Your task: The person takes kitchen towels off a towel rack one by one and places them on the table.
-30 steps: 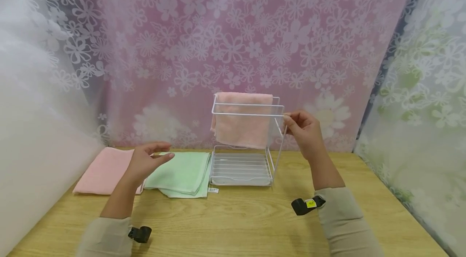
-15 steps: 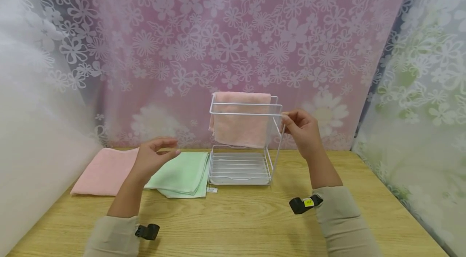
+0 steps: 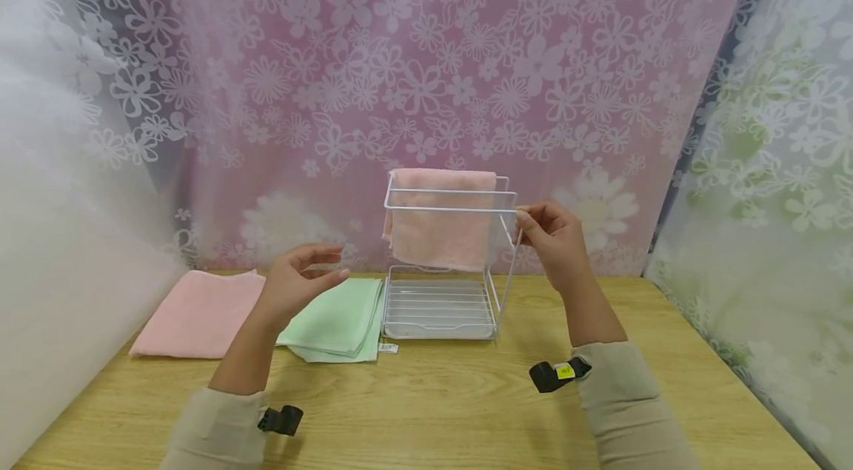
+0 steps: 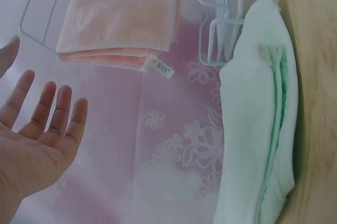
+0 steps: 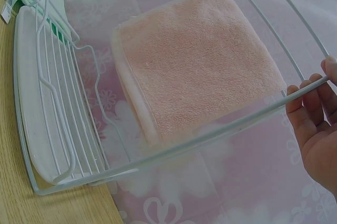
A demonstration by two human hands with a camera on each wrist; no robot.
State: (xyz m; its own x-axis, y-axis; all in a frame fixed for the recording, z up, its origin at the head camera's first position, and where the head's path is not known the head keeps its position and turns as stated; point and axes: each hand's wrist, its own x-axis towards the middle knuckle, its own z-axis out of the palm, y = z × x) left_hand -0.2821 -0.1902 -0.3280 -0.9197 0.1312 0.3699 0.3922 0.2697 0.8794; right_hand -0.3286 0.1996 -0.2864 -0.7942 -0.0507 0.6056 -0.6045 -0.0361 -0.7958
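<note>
My right hand [image 3: 552, 239] pinches the upper right corner of a white wire rack [image 3: 506, 285], thumb and fingertips on the wire. Over the rack's rear top bar hangs a folded pink towel [image 3: 440, 229], its white tag showing in the left wrist view. My left hand [image 3: 300, 283] hovers with fingers and thumb apart, holding nothing. Below and beside it lies a folded green towel [image 3: 336, 318], right against the rack's left side. In the right wrist view the fingers [image 5: 303, 116] meet the wire near its bend.
A second folded pink towel [image 3: 193, 314] lies at the left on the wooden table [image 3: 426, 403]. The rack's base holds a white tray [image 5: 31, 97] under a wire grid. A flowered pink curtain [image 3: 426, 70] stands close behind, with pale sheets at both sides.
My left hand has moved to the right over the green towel, toward the rack. The right hand keeps its grip on the rack's corner, and the towels lie as before.
</note>
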